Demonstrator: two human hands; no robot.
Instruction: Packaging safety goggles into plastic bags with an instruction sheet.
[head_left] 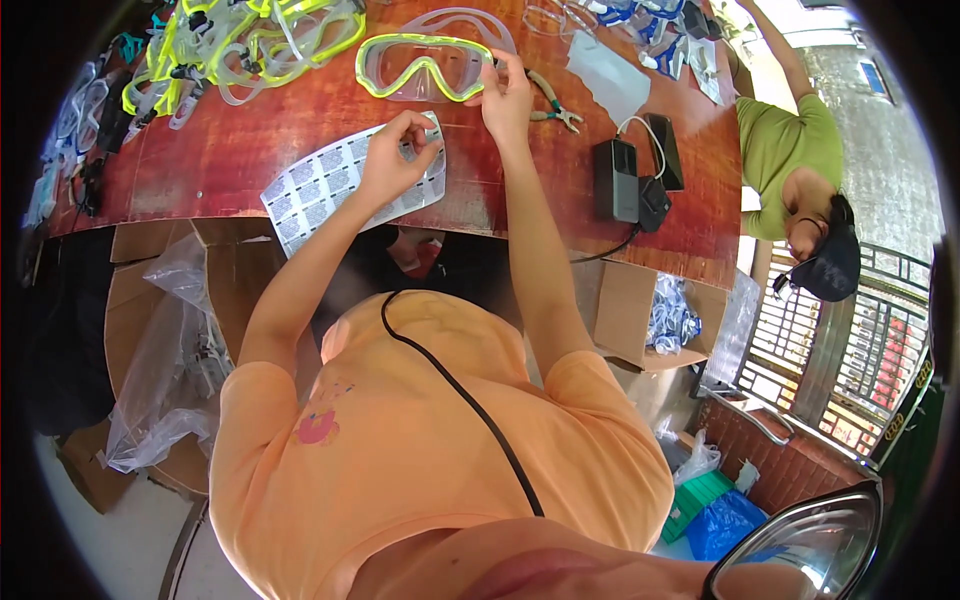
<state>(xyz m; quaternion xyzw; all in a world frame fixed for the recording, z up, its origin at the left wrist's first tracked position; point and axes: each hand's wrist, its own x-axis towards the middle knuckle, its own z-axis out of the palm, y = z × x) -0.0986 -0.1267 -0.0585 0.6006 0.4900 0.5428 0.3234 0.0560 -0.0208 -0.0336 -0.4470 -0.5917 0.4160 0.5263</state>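
I see swim mask [425, 66] at far middle of surface [220, 165], right hand [507, 98] pinching its right rim. Left hand [398, 158] curled above label sheet [318, 188]; can't tell if fingers meet. Mask likely light, frame firm, lens slick: I'd hold rim.

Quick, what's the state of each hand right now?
Left hand: curled over the printed sheet; whether it pinches anything cannot be told.
Right hand: closed, holding the yellow-rimmed mask at its right edge.

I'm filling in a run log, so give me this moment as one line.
left hand: over printed label sheet, grasp unclear | right hand: holding yellow-rimmed diving mask by right edge | nearby: green-handled cutting pliers
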